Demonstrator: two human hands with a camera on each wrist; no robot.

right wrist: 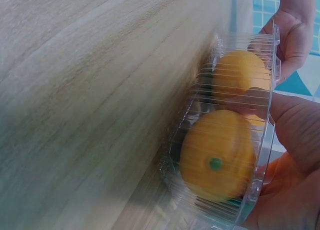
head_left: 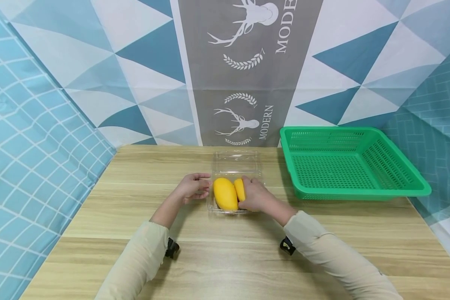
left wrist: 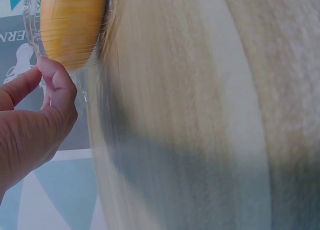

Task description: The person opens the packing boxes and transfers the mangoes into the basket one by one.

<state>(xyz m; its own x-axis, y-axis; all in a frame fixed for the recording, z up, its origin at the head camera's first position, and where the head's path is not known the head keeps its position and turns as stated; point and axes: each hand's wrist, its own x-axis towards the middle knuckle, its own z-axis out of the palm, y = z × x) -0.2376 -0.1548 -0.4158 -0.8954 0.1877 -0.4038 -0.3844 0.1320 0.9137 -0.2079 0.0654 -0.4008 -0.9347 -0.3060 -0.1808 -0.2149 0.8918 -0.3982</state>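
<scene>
A clear plastic clamshell box [head_left: 210, 207] lies on the table with its lid [head_left: 236, 162] folded back. Two yellow mangoes sit side by side inside: the left mango [head_left: 225, 194] shows fully from above, while the right mango [head_left: 240, 189] is partly covered by my right hand [head_left: 256, 195]. That hand grips the right mango, its thumb reaching in between the two fruits. In the right wrist view, the gripped mango [right wrist: 217, 155] shows a green stem spot through the ribbed wall. My left hand [head_left: 193, 187] pinches the box's left rim between thumb and index finger [left wrist: 57, 82].
A green perforated basket [head_left: 363, 194] stands at the table's back right. Behind the wooden table [head_left: 225, 258] rises a patterned cloth backdrop [head_left: 243, 83]. Blue checked cloth [head_left: 30, 166] hangs along the left side.
</scene>
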